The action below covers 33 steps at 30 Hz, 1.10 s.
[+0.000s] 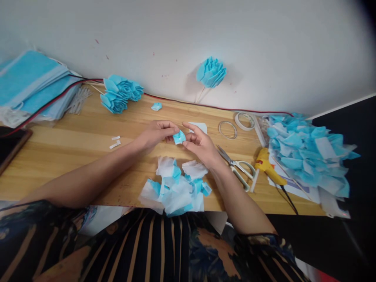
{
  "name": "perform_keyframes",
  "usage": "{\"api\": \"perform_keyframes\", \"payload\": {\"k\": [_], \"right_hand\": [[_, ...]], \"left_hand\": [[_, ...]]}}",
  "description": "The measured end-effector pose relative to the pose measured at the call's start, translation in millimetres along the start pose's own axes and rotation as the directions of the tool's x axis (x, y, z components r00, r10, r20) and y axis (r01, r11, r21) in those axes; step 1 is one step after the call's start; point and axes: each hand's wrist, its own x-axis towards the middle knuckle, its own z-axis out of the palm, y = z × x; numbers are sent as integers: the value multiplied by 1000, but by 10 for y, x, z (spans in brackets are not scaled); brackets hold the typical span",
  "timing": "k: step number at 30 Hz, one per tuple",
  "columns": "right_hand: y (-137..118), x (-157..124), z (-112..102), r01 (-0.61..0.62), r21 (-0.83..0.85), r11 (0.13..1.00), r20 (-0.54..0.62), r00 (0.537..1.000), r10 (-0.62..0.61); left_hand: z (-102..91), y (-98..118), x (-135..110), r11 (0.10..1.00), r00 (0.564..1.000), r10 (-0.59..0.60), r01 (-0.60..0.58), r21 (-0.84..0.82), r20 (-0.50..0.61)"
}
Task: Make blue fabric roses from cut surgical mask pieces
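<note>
A small blue petal, apparently cut from thin non-woven cloth, is between my hands above the middle of the table. My left hand pinches its left side between thumb and fingers. At the right edge, the thumb and a curled finger of my right hand hold it, while the index finger stretches out above. Just below my hands lies a loose heap of white and blue cloth pieces. Behind my right hand a white paper piece is partly covered. Another small folded blue piece lies farther back.
Scissors, a yellow glue gun, tape rolls and a large petal pile are right. Finished blue flowers and a stack of blue masks lie left. One stemmed flower leans on the wall.
</note>
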Motion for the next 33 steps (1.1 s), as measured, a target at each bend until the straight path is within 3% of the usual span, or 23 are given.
{"api": "perform_keyframes", "payload": {"k": [12,18,22,33], "right_hand": [[-36,-15,-2,-4,-23,1000,-25,1000,4],[-18,-1,-123,27,-23,999,-51,998,-28],[-31,2,-146,53,-20,998,-111,992,-55],[-64,3,-57,35,-30,999,-89,995,-38]], "left_hand": [[-5,-2,7,999,999,-38,38,-4,-18],[-17,6,15,995,999,13,-8,100,-51],[12,31,-15,982,999,32,-33,186,12],[41,30,-49,934,983,114,-156,323,146]]}}
